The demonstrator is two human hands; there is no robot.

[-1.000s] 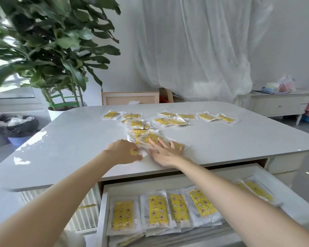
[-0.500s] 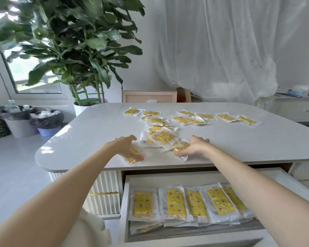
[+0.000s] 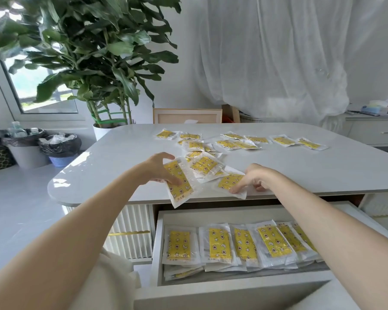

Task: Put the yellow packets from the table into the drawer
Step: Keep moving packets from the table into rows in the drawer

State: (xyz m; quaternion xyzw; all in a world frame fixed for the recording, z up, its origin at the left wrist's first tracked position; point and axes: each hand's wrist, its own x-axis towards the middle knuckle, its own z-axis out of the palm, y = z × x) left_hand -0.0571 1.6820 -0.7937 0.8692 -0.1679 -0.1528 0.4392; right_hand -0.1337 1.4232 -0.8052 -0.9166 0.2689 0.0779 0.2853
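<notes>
- Two bare hands reach over the tabletop [image 3: 121, 166], just above the open drawer [image 3: 158, 247].
- Left hand [image 3: 158, 168]: fingers arched, thumb laid across the first yellow packet [image 3: 180, 186] and clamped on it. The packet is tilted, and its lower end pokes past the tabletop edge, over the drawer's back-left corner.
- Right hand [image 3: 257, 176]: curled fingertips [image 3: 234, 189] bear down on the second yellow packet [image 3: 229, 182], which lies flat at the tabletop edge directly above the drawer. Cannot tell if it is pinched or only pressed.
- Hands are apart; a loose pile [image 3: 204, 164] of overlapping packets sits between them, a bit farther from the drawer.
- Far row [image 3: 244, 143] of more yellow packets is scattered across the tabletop, well beyond the drawer; some overlap, some lie alone.
- Drawer is pulled out below the tabletop. The stored packets [image 3: 240, 242] lie inside it side by side, edges overlapping, yellow faces up; more layers show underneath at the drawer's left end.
- White ribbed cabinet front [image 3: 130, 231] is just left of the drawer.
- Potted plant [image 3: 94, 52] stands beyond the drawer to the left, behind the tabletop's far-left corner.
- Lined bins [image 3: 58, 146] sit on the floor, well left of the drawer.
- Framed panel [image 3: 186, 116] stands upright behind the tabletop, straight beyond the drawer.
- White curtain [image 3: 278, 52] hangs beyond the drawer to the right; the sideboard [image 3: 372, 130] is below it at the far right, with small items on top too blurred to name.
</notes>
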